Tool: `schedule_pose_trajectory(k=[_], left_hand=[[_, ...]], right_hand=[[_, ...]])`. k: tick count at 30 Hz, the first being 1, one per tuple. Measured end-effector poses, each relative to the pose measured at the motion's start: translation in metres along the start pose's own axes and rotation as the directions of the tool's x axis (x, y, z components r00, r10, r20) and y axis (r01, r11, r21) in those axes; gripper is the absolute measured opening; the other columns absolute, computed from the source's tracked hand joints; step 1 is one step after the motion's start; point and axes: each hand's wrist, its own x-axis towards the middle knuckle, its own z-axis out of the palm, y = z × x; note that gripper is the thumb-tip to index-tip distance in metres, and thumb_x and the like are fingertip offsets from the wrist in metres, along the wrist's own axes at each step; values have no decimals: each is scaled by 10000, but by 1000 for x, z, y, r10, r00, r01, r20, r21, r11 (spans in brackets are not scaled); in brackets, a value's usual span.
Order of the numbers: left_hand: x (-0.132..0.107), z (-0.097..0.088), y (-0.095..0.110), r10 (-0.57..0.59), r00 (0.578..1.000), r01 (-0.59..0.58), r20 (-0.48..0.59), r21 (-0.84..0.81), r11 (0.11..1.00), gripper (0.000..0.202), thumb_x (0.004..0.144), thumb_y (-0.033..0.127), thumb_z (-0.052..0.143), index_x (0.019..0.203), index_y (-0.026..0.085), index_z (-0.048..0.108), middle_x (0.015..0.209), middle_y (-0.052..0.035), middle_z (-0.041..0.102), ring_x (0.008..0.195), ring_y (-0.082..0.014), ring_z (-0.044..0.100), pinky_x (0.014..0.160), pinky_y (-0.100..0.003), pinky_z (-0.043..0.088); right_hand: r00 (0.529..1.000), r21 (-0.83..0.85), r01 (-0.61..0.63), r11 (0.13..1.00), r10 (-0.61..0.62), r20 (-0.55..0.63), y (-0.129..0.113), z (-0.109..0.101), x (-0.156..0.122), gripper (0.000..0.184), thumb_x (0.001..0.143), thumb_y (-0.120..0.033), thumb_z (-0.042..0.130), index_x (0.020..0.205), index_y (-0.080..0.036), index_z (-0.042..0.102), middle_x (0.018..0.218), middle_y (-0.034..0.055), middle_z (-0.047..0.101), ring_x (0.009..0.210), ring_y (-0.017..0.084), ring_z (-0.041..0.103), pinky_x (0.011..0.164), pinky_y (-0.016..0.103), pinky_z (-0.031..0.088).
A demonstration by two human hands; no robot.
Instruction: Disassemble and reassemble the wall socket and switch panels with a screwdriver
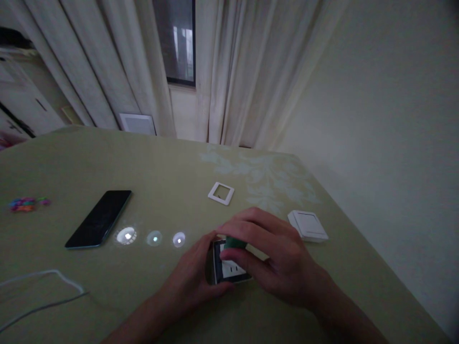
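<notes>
Socket with white slotted plastic face and dark square surround (228, 272): it is lying low on the table, between the two hands; its right part is hiding under the right hand.
Left hand (191, 267): it is clamping the socket's left side, thumb along the near edge, fingers around the far one.
Right hand (268, 253): its thumb and fingers are closing on a dark green object (234, 243); they are covering most of it, so its shape and any contact with the socket are impossible to tell.
White square plastic frame (230, 195): it is lying flat beyond the hands, a tiny dark mark showing inside its opening.
White square box-like plate (307, 226): it is sitting just beside the right hand, near the table's right edge.
Pale green tabletop (154, 162): its right edge is running along the pale wall (387, 157); wide room is stretching leftward to a black rectangular phone (99, 219).
Far left: a small multicoloured cluster (24, 204) is blurring; a thin white cable (81, 290) is leaving the view.
</notes>
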Motion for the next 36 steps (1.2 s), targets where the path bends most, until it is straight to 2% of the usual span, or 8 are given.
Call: schedule_pose_trajectory(k=[4,6,12,18,22,27,32,36], left_hand=[[1,-2,2,-1,1000,2,-19,29,1000,824,792,369,880,1504,376,466,1380,-79,748,1201,-423,767,955,-571,682],[2,-2,3,14,999,-13,-31,28,1000,794,780,361,881,1475,367,497,1343,-67,765,1183,-418,775,953,-557,685],[3,-3,4,26,1000,-26,-6,1,1000,801,789,316,873,1487,376,484,1383,-54,734,1234,-408,742,1017,-562,657],[0,-8,10,29,998,-33,58,79,996,852,724,263,929,1458,327,501,1406,-108,673,1268,-408,688,1045,-596,624],[2,-14,14,83,996,-87,38,104,991,860,717,235,939,1439,319,479,1370,-106,680,1256,-382,684,1042,-582,622],[-1,-20,22,233,964,-217,-132,126,968,899,825,233,878,1578,330,396,1514,-150,613,1390,-374,624,1119,-573,584],[-8,-18,24,363,908,-351,-209,92,932,861,874,302,879,1599,318,415,1515,-165,638,1361,-371,658,1078,-544,612],[-11,-16,20,431,862,-420,-266,102,902,819,895,331,886,1591,295,454,1488,-173,652,1337,-367,678,1055,-514,626]], right_hand=[[980,135,-106,985,80,184,-6,-15,-1,568,1087,-119,574,1638,-220,483,1559,97,642,1432,184,597,1216,319,477],[979,181,-108,977,73,190,-4,-15,0,526,1087,-85,563,1589,-240,541,1494,77,682,1374,165,631,1178,295,495],[995,118,-94,989,95,-9,10,3,2,228,1020,-203,777,1247,-205,751,1124,49,748,1034,162,715,963,281,570],[965,234,-148,961,192,-177,6,-12,-6,521,943,-288,880,1425,-321,686,1144,26,774,995,189,751,943,335,633],[879,353,-218,910,340,-334,-4,-29,-22,373,1062,-368,716,1427,-296,701,1083,68,715,961,211,735,793,308,660],[798,541,-484,687,601,-49,7,-21,-57,358,1136,-445,529,1448,-314,645,1020,17,598,683,119,625,489,191,513],[831,323,-548,772,547,102,18,3,-73,861,760,-526,974,1503,-257,631,1347,114,679,1245,312,666,1074,465,571],[816,431,-546,719,573,77,22,21,-74,612,800,-486,939,1306,-208,735,1095,67,759,977,244,725,867,364,612]])
